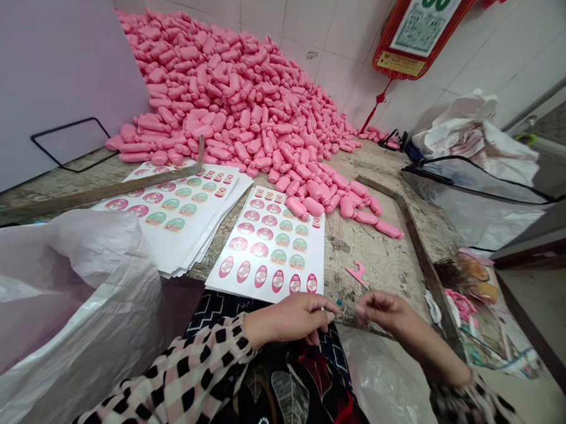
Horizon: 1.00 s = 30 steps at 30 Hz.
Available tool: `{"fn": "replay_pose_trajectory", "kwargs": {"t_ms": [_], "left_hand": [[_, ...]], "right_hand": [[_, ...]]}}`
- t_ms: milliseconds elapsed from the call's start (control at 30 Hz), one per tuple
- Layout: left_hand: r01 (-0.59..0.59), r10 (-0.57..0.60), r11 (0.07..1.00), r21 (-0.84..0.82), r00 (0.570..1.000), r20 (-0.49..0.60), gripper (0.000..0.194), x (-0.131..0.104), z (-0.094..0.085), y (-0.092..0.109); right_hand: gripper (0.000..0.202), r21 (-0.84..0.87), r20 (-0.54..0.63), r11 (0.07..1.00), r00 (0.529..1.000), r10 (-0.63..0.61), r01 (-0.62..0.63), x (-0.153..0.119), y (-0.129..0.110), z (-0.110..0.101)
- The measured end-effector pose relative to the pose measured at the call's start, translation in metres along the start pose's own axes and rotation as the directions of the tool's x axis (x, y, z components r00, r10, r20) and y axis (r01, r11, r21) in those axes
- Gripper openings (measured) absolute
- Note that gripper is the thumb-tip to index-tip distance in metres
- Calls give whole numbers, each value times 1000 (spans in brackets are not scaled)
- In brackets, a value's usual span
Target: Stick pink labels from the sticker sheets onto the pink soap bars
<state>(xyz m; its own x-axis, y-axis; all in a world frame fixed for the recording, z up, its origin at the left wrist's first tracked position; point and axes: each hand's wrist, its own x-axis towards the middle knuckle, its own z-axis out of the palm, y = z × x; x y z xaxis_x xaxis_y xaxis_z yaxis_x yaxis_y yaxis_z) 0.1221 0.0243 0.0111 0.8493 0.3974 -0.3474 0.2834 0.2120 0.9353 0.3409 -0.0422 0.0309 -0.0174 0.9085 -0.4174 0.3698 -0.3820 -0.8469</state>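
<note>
My left hand (296, 317) is over my lap at the table's front edge, thumb and fingers drawn together; anything between them is too small to make out. Just across from it, my right hand (385, 311) has its fingers curled in, and their tips hide whatever they may hold. Beside the left hand lies a sheet of stickers (271, 249) with pink and green printed labels. A small pink plastic piece (356, 272) lies on the wooden table (380, 255) beyond the right hand. Pink bottle-shaped pieces (251, 103) form a large heap at the back.
More sticker sheets (178, 213) are stacked at the left, under a wooden strip (142, 185). A large plastic bag (70, 289) stands at the front left. Another wooden strip (410, 231) borders the right side, near a clear zip bag (478, 190). A red calendar (420, 29) hangs behind.
</note>
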Motion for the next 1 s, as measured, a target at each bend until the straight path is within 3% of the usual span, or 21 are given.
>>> {"fn": "replay_pose_trajectory", "kwargs": {"t_ms": [133,233,333,500,667,767,833,933,967,1000], "left_hand": [[-16,19,995,95,999,-37,37,-11,-12,5],[-19,26,994,107,998,-64,37,-21,-20,3],[9,-2,997,77,996,-91,38,-30,-25,0],[46,-39,998,49,991,-131,38,-38,-27,-10],[67,-68,998,-11,986,-154,37,-42,-29,-11],[48,-57,998,-43,971,-234,35,-43,-37,-3],[-11,-8,999,-46,915,-404,32,-42,-43,3],[-139,123,990,24,768,-629,31,-40,-50,8],[-170,155,985,39,754,-638,36,-38,-50,9],[-190,169,981,30,774,-610,43,-37,-48,9]], "right_hand": [[27,-104,-216,982,960,-177,158,64,-30,0],[24,-331,-305,909,884,-355,251,118,-42,9],[23,-583,-380,797,814,-439,158,161,-55,22],[27,-648,-428,757,784,-450,81,196,-72,43],[22,-595,-421,792,785,-454,139,189,-78,47],[25,-328,-419,900,809,-412,288,164,-79,38],[24,-74,-338,947,885,-319,313,142,-78,31],[23,190,-98,971,987,-127,144,106,-75,26],[22,227,-26,971,997,-77,81,95,-74,27],[21,249,36,968,998,-45,34,84,-72,30]]}}
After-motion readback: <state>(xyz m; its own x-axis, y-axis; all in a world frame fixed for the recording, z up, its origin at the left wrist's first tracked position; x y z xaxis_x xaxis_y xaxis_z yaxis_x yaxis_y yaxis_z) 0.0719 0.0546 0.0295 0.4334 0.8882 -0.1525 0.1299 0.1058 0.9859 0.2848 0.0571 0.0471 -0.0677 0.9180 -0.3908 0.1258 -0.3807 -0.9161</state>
